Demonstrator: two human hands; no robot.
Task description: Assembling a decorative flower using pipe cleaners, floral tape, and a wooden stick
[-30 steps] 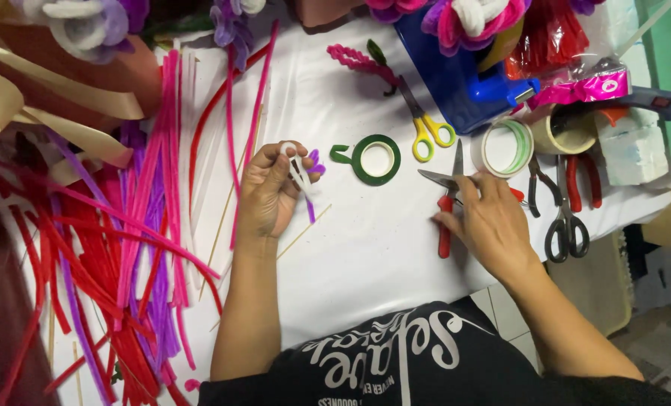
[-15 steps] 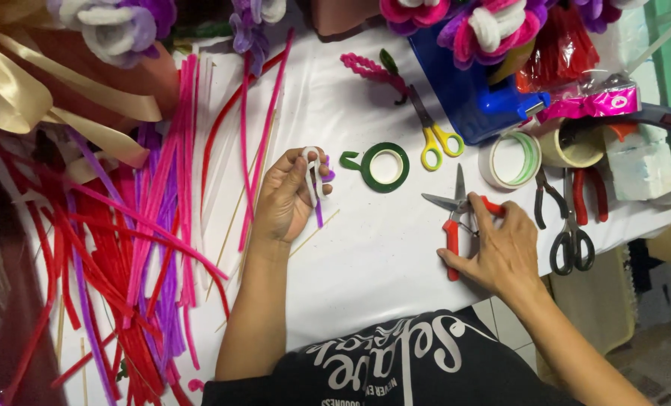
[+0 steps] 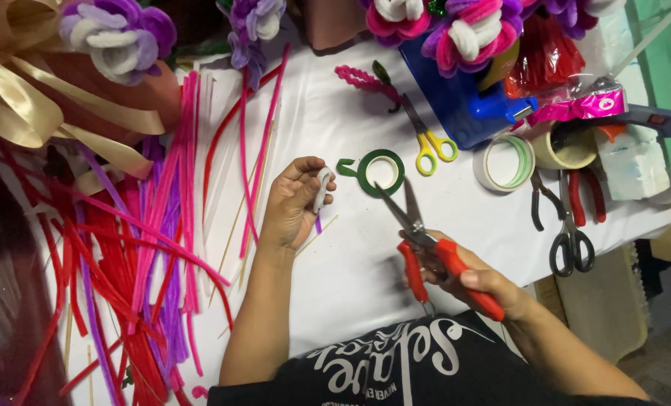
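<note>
Lifted off the table since the earlier frame, the red-handled scissors [image 3: 425,244] now sit fully in the right hand [image 3: 478,282], blades parted and pointing up-left toward the roll of green floral tape [image 3: 381,172]; previously that hand rested on them flat on the white table [image 3: 335,278]. Its fingers are curled closed around the two red handles. The left hand [image 3: 294,201] has stayed near the table's centre, and is loosely closed, thumb and fingertips pinching a short white pipe-cleaner piece [image 3: 322,188] bent into a curve, with a purple bit showing just below it. The blade tips lie near the white piece but apart from it.

Just beyond the left hand, the green tape roll lies flat with a loose end curling to its left. Yellow-handled scissors [image 3: 429,139] lie near it on the right, beside a blue container [image 3: 463,113] holding pink, white and purple pipe-cleaner flowers [image 3: 455,22]. Further right are a pale roll of tape [image 3: 504,162], black-handled scissors [image 3: 568,240] and red-handled pliers [image 3: 587,197]. To the left of the left forearm, thin wooden sticks [image 3: 234,225] and a wide spread of red, pink and purple pipe cleaners [image 3: 140,248] cover the table, with gold ribbon [image 3: 42,113] at the upper-left corner.
</note>
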